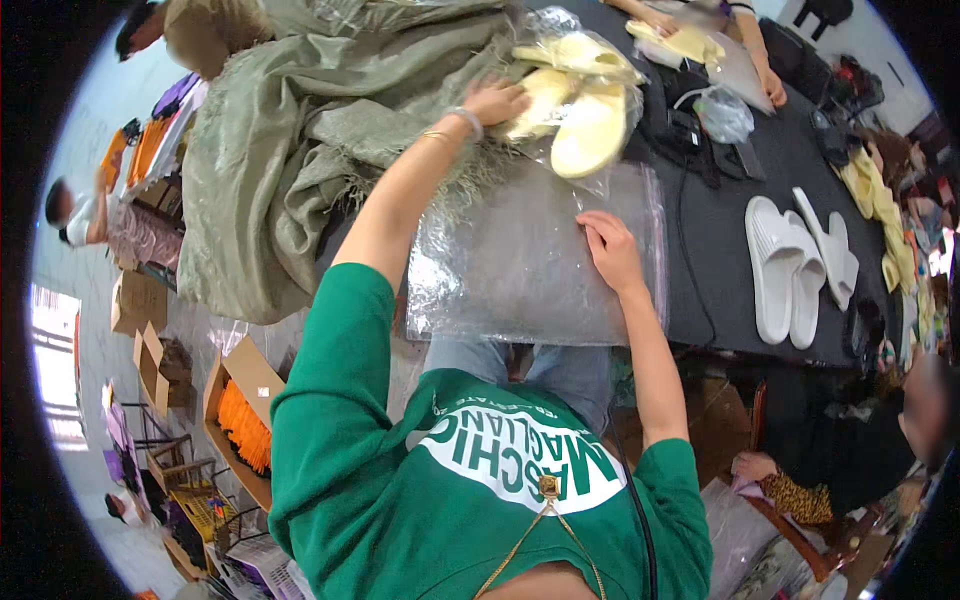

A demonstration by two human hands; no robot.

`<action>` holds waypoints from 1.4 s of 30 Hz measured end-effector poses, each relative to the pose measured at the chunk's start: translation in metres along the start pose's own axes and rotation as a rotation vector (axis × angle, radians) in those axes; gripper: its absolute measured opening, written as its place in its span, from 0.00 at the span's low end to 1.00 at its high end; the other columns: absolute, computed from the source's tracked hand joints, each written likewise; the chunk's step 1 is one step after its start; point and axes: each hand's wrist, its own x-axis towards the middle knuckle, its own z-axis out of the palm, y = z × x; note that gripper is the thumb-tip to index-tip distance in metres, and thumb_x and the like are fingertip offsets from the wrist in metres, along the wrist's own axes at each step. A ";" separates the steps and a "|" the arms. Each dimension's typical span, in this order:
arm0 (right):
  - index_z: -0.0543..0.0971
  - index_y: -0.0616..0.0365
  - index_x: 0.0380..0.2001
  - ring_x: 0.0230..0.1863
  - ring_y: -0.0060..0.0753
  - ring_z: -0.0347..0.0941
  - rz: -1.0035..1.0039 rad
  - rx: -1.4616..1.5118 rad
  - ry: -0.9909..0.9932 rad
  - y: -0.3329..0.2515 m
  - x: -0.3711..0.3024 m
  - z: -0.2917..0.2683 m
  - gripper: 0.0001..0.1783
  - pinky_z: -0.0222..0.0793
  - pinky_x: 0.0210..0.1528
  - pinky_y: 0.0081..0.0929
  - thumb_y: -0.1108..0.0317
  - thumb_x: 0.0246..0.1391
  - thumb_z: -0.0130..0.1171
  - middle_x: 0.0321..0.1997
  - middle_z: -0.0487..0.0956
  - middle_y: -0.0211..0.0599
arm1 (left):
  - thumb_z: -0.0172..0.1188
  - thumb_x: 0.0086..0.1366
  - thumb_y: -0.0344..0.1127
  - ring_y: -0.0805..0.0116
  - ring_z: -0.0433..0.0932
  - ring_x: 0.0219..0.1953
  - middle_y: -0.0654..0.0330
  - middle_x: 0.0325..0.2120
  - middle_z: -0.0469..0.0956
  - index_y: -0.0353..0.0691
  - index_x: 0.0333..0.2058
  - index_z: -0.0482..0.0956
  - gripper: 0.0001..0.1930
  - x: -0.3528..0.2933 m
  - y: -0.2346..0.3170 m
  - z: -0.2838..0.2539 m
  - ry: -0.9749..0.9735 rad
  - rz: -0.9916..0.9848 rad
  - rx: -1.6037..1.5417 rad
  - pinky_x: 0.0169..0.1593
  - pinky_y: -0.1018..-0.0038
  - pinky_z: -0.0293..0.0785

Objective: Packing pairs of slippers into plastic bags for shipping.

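Note:
My left hand [497, 101] reaches to the pale yellow slippers [590, 130] at the far side of the table. Its fingers are stretched out and touch the left slipper's edge. One more yellow slipper [580, 52] lies behind them in clear plastic. In front of me a large clear plastic bag [490, 260] lies flat, its near edge above my lap. On the bag's right part rests my right hand [611, 247], fingers loosely bent and the thumb apart. I see nothing gripped in either hand.
A grey-green fringed cloth [270, 150] is heaped at the left. On the black table [715, 250] lie white slippers [783, 265], a cable and a crumpled clear bag [724, 115]. Across the table another person's hands [770, 85] are near a yellow slipper. Cardboard boxes [140, 300] stand on the left floor.

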 end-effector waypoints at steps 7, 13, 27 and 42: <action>0.80 0.61 0.36 0.44 0.41 0.75 0.023 0.009 -0.019 0.003 -0.006 0.000 0.09 0.69 0.48 0.29 0.74 0.54 0.52 0.41 0.79 0.40 | 0.42 0.67 0.47 0.56 0.60 0.62 0.59 0.59 0.63 0.48 0.56 0.67 0.22 -0.093 -0.138 0.024 0.044 -0.249 0.362 0.59 0.50 0.57; 0.80 0.60 0.36 0.43 0.42 0.75 0.101 0.056 -0.040 0.013 -0.005 -0.001 0.09 0.70 0.47 0.30 0.73 0.54 0.52 0.41 0.79 0.40 | 0.48 0.64 0.42 0.54 0.60 0.61 0.56 0.58 0.64 0.47 0.58 0.64 0.23 -0.108 -0.141 0.025 0.361 0.055 0.177 0.55 0.52 0.64; 0.80 0.59 0.36 0.48 0.43 0.73 0.056 -0.057 -0.066 -0.004 -0.002 0.002 0.09 0.68 0.50 0.33 0.74 0.53 0.53 0.44 0.78 0.40 | 0.44 0.67 0.44 0.56 0.54 0.65 0.56 0.63 0.57 0.52 0.62 0.58 0.25 -0.152 -0.123 0.036 0.252 -0.094 0.087 0.63 0.57 0.54; 0.61 0.58 0.59 0.48 0.32 0.73 0.799 0.673 -0.153 0.004 0.042 -0.037 0.25 0.68 0.49 0.30 0.67 0.59 0.52 0.53 0.72 0.39 | 0.49 0.67 0.38 0.56 0.62 0.61 0.53 0.59 0.64 0.44 0.59 0.65 0.22 -0.147 -0.104 0.011 0.371 -0.159 -0.176 0.60 0.63 0.59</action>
